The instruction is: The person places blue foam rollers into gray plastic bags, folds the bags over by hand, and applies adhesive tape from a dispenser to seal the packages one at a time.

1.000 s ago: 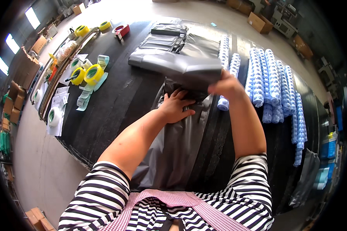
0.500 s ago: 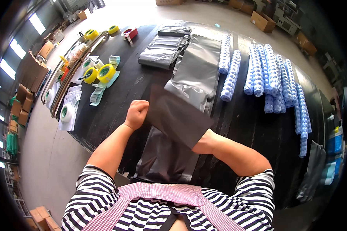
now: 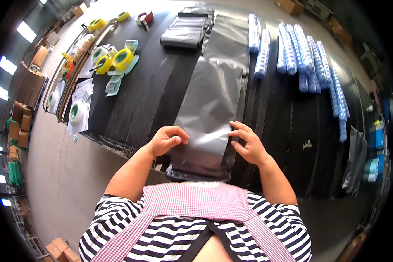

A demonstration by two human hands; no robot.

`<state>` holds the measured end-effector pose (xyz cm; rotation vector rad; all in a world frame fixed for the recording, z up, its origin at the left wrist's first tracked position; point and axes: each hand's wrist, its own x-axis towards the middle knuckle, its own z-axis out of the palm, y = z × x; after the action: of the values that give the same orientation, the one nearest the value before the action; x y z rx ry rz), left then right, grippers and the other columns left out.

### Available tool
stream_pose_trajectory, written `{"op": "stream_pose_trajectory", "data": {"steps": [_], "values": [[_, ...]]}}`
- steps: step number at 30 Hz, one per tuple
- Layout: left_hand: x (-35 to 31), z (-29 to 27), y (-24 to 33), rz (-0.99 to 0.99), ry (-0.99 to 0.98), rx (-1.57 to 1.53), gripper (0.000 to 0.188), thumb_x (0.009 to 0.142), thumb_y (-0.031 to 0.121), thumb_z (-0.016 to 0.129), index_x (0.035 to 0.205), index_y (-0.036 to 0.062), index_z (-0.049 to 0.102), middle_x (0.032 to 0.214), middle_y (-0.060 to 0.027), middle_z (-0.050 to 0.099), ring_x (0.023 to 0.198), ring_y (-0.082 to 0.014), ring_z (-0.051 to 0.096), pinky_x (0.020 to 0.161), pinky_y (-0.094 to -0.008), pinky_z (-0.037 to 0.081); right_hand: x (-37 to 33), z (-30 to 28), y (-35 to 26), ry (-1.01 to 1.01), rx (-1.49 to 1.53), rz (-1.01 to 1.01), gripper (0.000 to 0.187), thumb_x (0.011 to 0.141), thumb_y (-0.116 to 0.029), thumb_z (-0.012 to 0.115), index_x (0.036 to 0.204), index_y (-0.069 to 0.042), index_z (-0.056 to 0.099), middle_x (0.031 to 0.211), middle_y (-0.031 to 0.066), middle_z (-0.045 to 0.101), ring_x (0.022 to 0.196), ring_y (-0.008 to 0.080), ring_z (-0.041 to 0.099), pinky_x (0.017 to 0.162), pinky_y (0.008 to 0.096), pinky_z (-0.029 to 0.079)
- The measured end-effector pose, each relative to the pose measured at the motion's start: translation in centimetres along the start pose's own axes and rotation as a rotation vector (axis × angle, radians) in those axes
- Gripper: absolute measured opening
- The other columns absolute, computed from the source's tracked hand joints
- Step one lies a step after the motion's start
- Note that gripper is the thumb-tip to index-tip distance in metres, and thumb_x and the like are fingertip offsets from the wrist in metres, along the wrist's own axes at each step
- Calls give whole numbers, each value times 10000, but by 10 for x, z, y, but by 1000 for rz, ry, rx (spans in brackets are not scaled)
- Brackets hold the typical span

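A stack of dark grey plastic bags [image 3: 207, 105] lies lengthwise in front of me on the black table, its near end close to my apron. My left hand [image 3: 165, 140] is at the left edge of the top bag, fingers loosely bent, thumb apart from them, holding nothing. Over the right edge of the same bag is my right hand [image 3: 249, 143], fingers spread and fingertips at the film. The top bag lies nearly flat, with shiny creases. Farther off, at the stack's left, sits a folded pile of black plastic bags [image 3: 184, 32].
Blue-and-white bubbly rolls [image 3: 296, 50] lie along the right of the black table [image 3: 275, 131]. Yellow tape rolls [image 3: 122, 59], a white tape roll [image 3: 77, 112] and papers are at the left edge. A red tape dispenser [image 3: 144, 18] stands at the back.
The dark bag that both hands held up at a slant now lies flat on the stack. Both hands have let go and opened. The view has shifted, too.
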<state>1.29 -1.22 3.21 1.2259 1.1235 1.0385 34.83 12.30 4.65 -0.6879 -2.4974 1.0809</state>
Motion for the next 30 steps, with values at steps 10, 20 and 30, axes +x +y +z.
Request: {"op": "stream_pose_trajectory", "data": {"steps": [10,20,30], "values": [[-20,5,-37,-260,393,260,272,920,122,737,1159,34,640,1016,-63,677,907,-134,629,787,-283,520,-28,101,-64,598,432,543,449,949,-122,716,1368,-40,578,913,-30,542,802,62,508,755,219,455],[-15,10,-42,-317,238,193,262,865,131,761,1038,31,592,917,-57,646,836,-148,595,755,-301,497,-30,107,-53,612,788,594,395,917,38,671,1307,-11,623,984,50,686,857,100,631,797,247,525],[-23,0,-45,-290,256,384,368,836,162,786,1105,33,569,931,-83,647,868,-187,625,788,-337,517,-78,113,-75,624,619,782,532,895,-57,755,1373,4,531,952,57,640,824,106,609,686,233,489]]}}
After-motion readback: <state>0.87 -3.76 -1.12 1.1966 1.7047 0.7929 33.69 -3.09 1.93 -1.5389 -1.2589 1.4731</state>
